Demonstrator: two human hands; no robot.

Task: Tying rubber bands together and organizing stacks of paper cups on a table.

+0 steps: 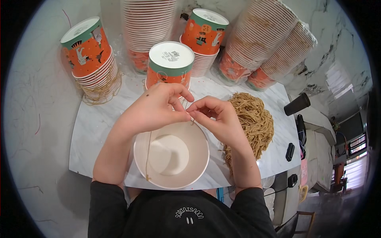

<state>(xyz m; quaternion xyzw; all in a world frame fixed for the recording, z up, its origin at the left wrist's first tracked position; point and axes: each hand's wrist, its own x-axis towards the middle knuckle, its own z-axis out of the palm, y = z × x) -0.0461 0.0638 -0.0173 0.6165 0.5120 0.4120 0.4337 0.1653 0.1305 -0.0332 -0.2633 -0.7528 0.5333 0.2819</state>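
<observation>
A white paper bucket (200,168) stands mouth up at the table's front edge, close to my body. Thin tan cord (148,156) runs down across its opening on the left, with a small knot near the front rim. Above the bucket's far rim my two hands meet fingertip to fingertip. My left hand (158,106) is closed, its thumb and a finger pinching the cord. My right hand (214,118) pinches the cord between thumb and forefinger; a short end shows below. The exact grip is partly hidden by the fingers.
A heap of tan cords (254,123) lies right of my right hand. Upside-down orange and green bucket stacks (170,55) stand behind; the left stack (89,55) has cords around it. Plastic-wrapped stacks (258,35) lean at the back. A black cup (297,104) is at the right.
</observation>
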